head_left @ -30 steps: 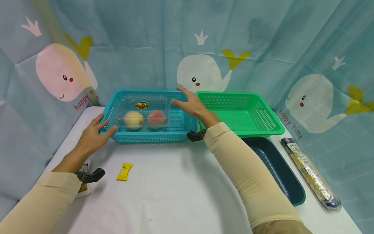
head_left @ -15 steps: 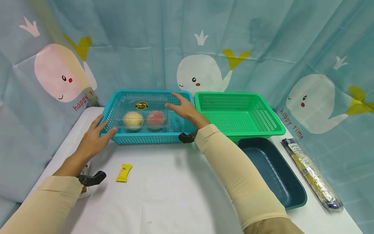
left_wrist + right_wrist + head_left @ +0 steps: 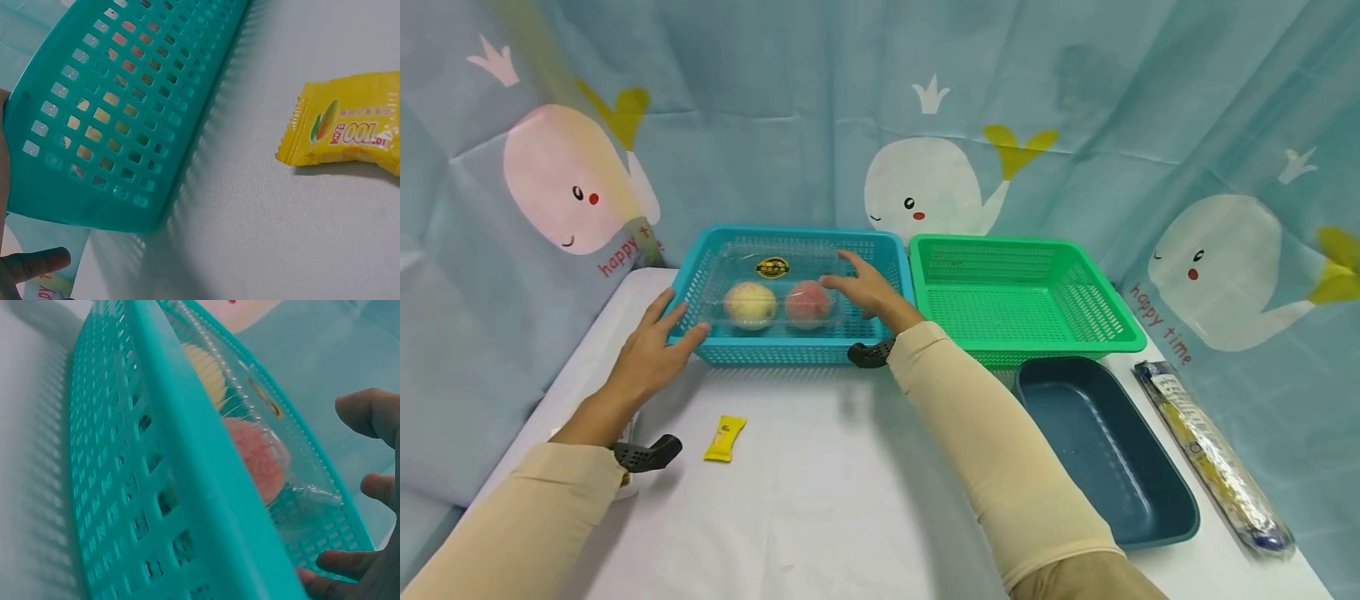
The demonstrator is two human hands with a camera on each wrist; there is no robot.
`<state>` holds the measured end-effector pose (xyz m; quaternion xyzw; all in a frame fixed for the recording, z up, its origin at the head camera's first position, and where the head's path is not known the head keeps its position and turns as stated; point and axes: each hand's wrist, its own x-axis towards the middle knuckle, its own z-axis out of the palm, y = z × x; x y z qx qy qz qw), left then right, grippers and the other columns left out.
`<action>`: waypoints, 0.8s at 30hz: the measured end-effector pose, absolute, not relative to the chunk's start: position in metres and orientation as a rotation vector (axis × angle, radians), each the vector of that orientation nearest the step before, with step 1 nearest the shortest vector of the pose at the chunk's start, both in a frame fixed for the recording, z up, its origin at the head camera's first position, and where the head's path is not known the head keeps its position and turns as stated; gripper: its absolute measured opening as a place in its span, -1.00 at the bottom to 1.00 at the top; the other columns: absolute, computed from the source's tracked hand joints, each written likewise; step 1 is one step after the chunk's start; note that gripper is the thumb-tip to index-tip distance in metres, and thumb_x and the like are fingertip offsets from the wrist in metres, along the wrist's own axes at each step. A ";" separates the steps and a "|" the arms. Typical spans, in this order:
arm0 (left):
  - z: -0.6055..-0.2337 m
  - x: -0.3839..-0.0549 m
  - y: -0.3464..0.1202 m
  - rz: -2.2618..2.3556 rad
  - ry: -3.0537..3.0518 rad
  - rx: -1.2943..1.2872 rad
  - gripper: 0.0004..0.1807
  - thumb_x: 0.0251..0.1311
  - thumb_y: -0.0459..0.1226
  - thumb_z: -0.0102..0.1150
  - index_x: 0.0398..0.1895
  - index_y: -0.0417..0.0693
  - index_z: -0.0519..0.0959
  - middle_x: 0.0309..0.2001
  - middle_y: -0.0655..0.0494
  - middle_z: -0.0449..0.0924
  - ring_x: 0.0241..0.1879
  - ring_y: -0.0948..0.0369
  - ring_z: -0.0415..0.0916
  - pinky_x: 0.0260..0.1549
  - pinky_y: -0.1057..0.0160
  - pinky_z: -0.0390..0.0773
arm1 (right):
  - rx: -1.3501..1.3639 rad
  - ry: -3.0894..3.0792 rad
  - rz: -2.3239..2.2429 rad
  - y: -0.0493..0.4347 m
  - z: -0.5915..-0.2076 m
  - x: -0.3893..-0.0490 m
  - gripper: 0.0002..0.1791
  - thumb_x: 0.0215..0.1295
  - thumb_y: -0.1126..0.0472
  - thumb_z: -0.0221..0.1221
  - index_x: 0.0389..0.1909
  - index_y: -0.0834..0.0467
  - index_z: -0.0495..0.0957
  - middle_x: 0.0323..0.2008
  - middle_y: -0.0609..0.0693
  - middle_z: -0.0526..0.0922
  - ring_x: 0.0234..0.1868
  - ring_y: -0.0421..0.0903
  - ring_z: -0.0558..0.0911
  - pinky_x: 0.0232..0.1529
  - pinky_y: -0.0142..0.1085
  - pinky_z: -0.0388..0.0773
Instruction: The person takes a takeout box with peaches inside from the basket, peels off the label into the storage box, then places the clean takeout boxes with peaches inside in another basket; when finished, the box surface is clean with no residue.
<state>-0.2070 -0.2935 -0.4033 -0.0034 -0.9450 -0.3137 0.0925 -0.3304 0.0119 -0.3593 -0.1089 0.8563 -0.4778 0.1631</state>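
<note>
With fingers (image 3: 658, 306) spread on left hand (image 3: 643, 358) and right hand (image 3: 868, 289) alike, pinching nothing. Unable to tell about contact with any rim or lid. Recorded in order of size: underneath all fingers, a white table (image 3: 805, 492); directly below and between both sets of fingers, a blue basket (image 3: 775, 342); just right of the right fingers, a green basket (image 3: 1037, 347); farther right and nearer the wearer, a dark tray (image 3: 1093, 450); inside the blue basket, between left and right fingers, a clear box (image 3: 780, 287); well right of all fingers, a long packet (image 3: 1213, 457); under the lid, a pale fruit (image 3: 750, 305) toward the left fingers and a red fruit (image 3: 807, 303) beside the right; nearer the wearer than the left fingers, a yellow sachet (image 3: 726, 438). Judged at approach stage, probably for the clear box, without a hold yet; unable to exclude a grip on the blue basket. For next move, advise lowering right fingers to the near end, bringing left fingers inward opposite, then closing gently to avoid buckling thin plastic.
</note>
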 end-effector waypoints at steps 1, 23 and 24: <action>-0.403 -0.206 -0.293 -0.931 -2.807 -0.009 -0.14 0.39 0.17 -0.17 0.47 -0.32 0.02 0.53 -0.08 -0.32 0.41 -0.28 -0.22 0.17 -0.41 -0.03 | -0.301 2.430 -1.369 0.011 -0.361 -0.331 -0.14 0.26 -0.22 0.18 0.51 -0.23 0.00 0.49 -0.01 0.00 0.31 0.17 0.28 0.03 0.20 0.43; -0.404 -0.205 -0.291 -0.923 -2.800 0.011 -0.14 0.39 0.18 -0.18 0.48 -0.28 0.02 0.53 -0.05 -0.32 0.42 -0.24 -0.22 0.19 -0.38 -0.01 | -0.204 2.295 -1.561 -0.011 -0.374 -0.336 -0.18 0.31 0.07 0.23 0.51 -0.15 0.04 0.47 0.04 0.04 0.30 0.15 0.29 -0.08 0.10 0.51; -0.404 -0.205 -0.291 -0.921 -2.802 0.014 -0.14 0.39 0.18 -0.18 0.48 -0.28 0.01 0.53 -0.04 -0.33 0.42 -0.24 -0.22 0.19 -0.38 -0.01 | -0.202 2.278 -1.589 -0.012 -0.374 -0.336 -0.17 0.30 0.11 0.24 0.51 -0.15 0.05 0.47 0.04 0.05 0.29 0.15 0.31 -0.08 0.10 0.50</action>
